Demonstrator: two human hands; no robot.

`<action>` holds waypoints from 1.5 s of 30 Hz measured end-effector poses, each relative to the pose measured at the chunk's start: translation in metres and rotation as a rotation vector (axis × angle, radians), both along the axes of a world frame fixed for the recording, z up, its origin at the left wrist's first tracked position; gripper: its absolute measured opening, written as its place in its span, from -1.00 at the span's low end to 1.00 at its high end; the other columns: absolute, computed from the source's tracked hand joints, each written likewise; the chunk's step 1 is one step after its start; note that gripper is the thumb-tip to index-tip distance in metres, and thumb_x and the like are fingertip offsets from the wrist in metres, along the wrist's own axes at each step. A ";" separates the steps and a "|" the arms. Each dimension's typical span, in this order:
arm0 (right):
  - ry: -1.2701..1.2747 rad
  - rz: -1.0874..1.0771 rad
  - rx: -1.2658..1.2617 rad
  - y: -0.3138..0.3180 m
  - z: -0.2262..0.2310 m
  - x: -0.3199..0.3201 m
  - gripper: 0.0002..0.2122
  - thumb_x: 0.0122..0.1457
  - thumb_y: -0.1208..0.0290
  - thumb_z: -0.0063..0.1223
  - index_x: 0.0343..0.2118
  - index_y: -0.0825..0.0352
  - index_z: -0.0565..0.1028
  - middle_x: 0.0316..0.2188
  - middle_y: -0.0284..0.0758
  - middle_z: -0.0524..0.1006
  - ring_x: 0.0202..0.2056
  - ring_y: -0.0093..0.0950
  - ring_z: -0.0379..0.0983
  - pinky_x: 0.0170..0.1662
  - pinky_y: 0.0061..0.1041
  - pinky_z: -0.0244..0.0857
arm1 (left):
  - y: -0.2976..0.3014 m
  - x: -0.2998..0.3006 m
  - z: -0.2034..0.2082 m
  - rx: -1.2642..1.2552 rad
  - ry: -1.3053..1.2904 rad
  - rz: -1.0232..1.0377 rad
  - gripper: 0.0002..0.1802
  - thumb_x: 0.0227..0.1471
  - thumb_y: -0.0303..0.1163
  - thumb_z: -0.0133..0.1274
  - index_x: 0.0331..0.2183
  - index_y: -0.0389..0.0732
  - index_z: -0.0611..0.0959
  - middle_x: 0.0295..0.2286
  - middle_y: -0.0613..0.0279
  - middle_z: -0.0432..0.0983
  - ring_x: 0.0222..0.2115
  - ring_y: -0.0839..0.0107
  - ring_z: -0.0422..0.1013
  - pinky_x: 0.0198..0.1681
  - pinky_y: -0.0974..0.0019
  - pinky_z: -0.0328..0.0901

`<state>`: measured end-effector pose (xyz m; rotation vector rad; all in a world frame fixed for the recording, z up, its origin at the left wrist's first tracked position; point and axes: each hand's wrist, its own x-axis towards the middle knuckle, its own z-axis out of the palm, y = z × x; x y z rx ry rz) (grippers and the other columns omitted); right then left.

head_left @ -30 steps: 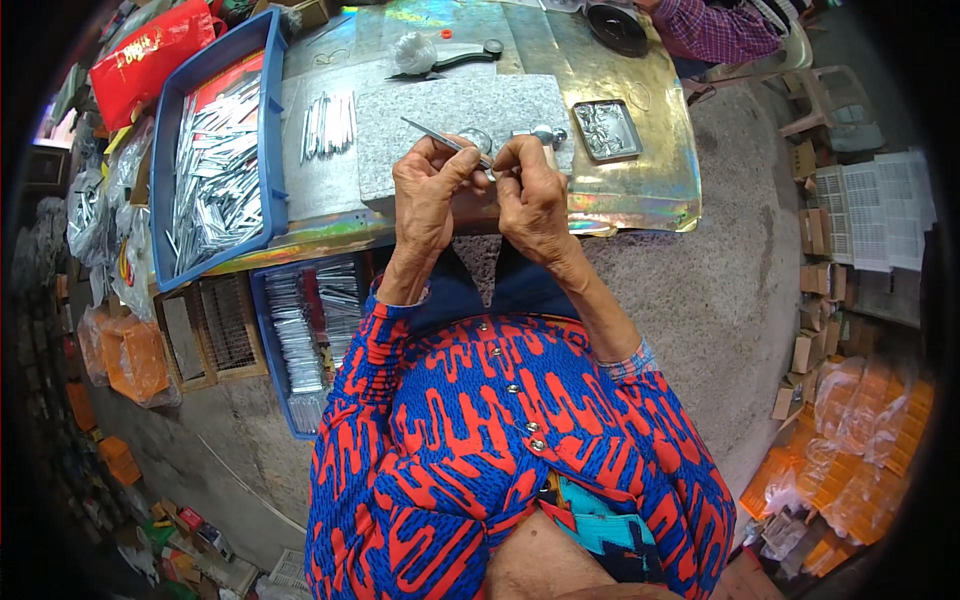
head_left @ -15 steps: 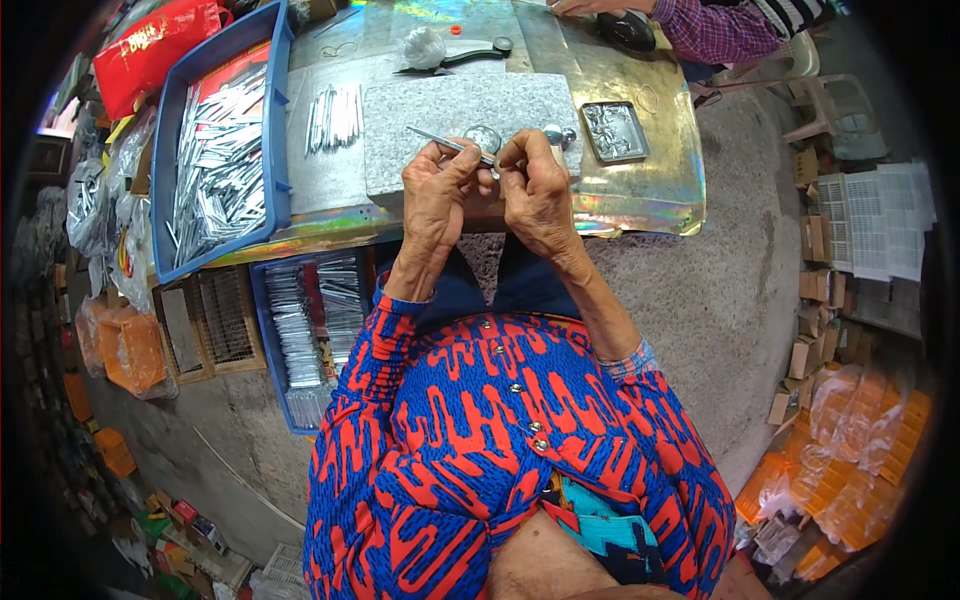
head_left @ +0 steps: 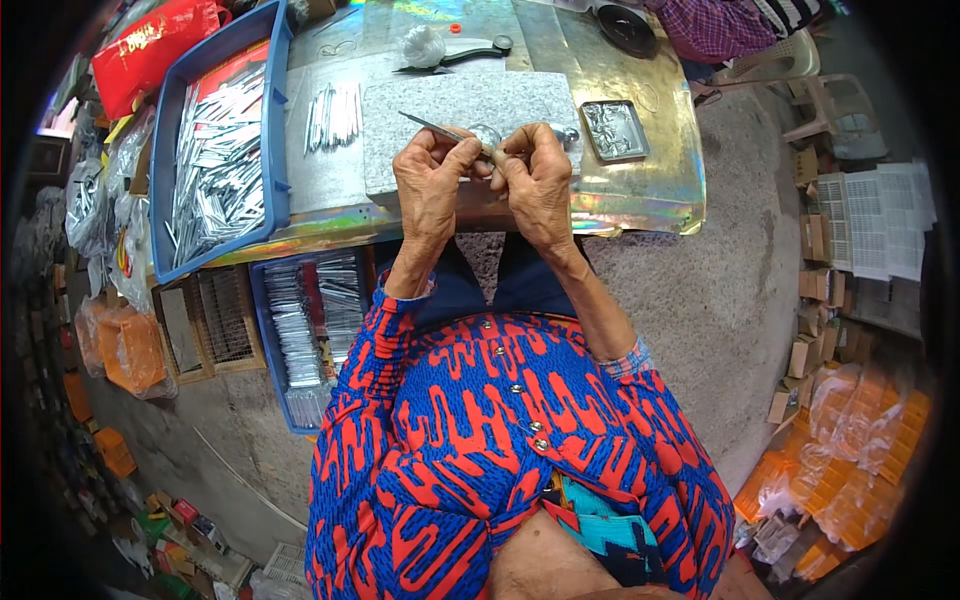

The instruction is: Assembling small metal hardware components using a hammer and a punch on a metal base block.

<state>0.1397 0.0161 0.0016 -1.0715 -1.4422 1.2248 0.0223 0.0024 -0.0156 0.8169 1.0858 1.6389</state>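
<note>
Shiny metal-topped surface [head_left: 640, 190] carries a grey stone slab [head_left: 450, 110], the landmark. Over the slab's near edge, left hand [head_left: 428, 185] and right hand [head_left: 535, 180] meet, fingers of both pinched shut on one thin metal strip [head_left: 430, 125] — its free end juts up-left across the slab. Left of the slab: loose bundle of metal strips [head_left: 333, 115], then a blue tray [head_left: 165, 200] full of them. Right of the slab — small metal dish [head_left: 613, 130]. Beyond the slab, scissors [head_left: 470, 50]. Second blue tray [head_left: 262, 350] sits below the surface.
</note>
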 end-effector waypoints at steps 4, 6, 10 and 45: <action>0.148 -0.025 -0.043 -0.002 -0.003 -0.004 -0.95 0.07 0.66 -0.23 -0.39 0.42 0.26 -0.56 -0.35 0.35 -0.61 -0.69 0.30 -0.58 -0.73 0.22 | 0.002 -0.003 0.000 0.008 0.209 0.030 -0.90 -0.08 -0.54 0.05 -0.43 -0.35 0.50 -0.56 0.17 0.48 -0.59 0.53 0.41 -0.54 0.53 0.33; 0.209 0.029 -0.059 -0.003 -0.003 -0.002 -0.91 0.08 0.66 -0.26 -0.33 0.45 0.26 -0.47 -0.28 0.38 -0.58 -0.68 0.32 -0.58 -0.75 0.23 | 0.003 -0.002 0.002 0.041 0.304 0.090 -0.92 -0.07 -0.54 0.03 -0.44 -0.34 0.50 -0.56 0.21 0.48 -0.60 0.57 0.39 -0.54 0.55 0.30; 0.223 0.050 -0.097 -0.005 -0.001 -0.002 -0.86 0.08 0.66 -0.28 -0.28 0.49 0.25 -0.39 -0.20 0.39 -0.53 -0.64 0.37 -0.58 -0.76 0.24 | 0.010 0.000 0.004 0.100 0.356 0.117 -0.93 -0.05 -0.54 0.01 -0.43 -0.33 0.49 -0.56 0.24 0.48 -0.60 0.59 0.38 -0.54 0.57 0.27; 0.148 0.006 -0.098 0.010 0.009 0.023 -0.88 0.08 0.61 -0.16 -0.30 0.45 0.29 -0.47 -0.27 0.42 -0.57 -0.67 0.36 -0.62 -0.79 0.20 | 0.039 -0.018 0.007 0.125 0.764 -0.118 -0.97 -0.11 -0.59 -0.04 -0.51 -0.28 0.45 -0.65 0.17 0.44 -0.66 0.51 0.37 -0.58 0.45 0.24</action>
